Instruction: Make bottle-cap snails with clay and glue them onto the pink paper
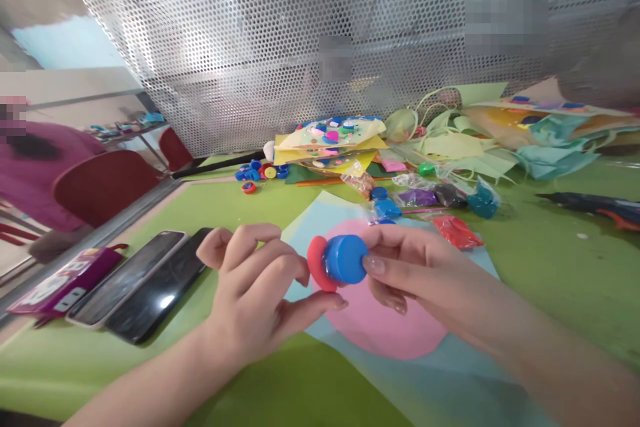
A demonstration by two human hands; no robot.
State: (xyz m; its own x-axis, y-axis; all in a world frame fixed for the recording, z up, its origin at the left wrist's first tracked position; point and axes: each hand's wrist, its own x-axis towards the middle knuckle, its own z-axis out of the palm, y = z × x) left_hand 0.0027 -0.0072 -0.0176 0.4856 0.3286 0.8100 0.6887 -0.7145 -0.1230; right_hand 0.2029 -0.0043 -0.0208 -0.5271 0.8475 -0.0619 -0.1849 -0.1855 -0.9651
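Observation:
A blue bottle cap (346,258) is pressed against a flat red clay disc (317,264) in front of me, above a pink paper circle (375,327) on a light blue sheet (400,373). My right hand (415,270) pinches the blue cap with its fingertips. My left hand (260,287) has its fingers curled, with the thumb and knuckles touching the red disc from the left.
Two phones (145,283) and a purple box (60,283) lie at the left on the green table (560,267). Clay bags (435,203), loose caps (260,173) and stacked coloured paper (330,143) sit behind. A glue gun (595,207) lies at the right. A person in magenta sits far left.

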